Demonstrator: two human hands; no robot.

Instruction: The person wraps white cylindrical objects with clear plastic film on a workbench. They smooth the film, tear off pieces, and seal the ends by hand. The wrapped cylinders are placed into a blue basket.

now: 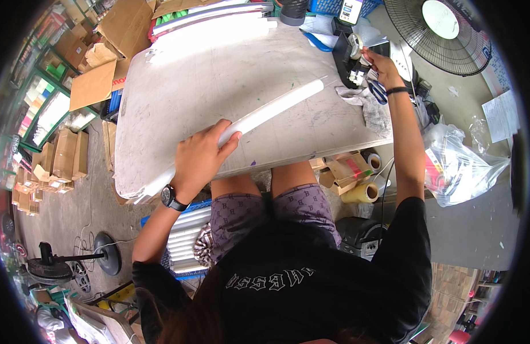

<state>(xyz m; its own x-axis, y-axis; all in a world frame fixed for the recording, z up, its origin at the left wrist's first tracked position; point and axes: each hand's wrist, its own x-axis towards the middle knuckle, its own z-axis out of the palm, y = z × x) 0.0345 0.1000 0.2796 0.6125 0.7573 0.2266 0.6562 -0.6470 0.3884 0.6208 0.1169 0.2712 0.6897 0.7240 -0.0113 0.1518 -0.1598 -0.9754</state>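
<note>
My left hand [207, 152] grips a long white roll [278, 107] that slants across the worn white tabletop [196, 94]. One end of the roll points to the tape dispenser; the other passes under my wrist toward the front left corner. At the far right of the table, my right hand [381, 66] is at a black desktop tape dispenser [344, 58]. Its fingertips touch or nearly touch the tape roll [356, 46] in it; whether they pinch the tape is too small to tell. A grey cloth [374, 116] and blue-handled scissors [377, 91] lie just below that hand.
Wrapped white rolls [213, 19] lie along the table's back edge. A fan [439, 30] stands at the upper right, above a clear plastic bag [463, 167]. Left of the table is an open cardboard box [95, 84]. A blue crate [187, 245] of white rolls sits beside my legs.
</note>
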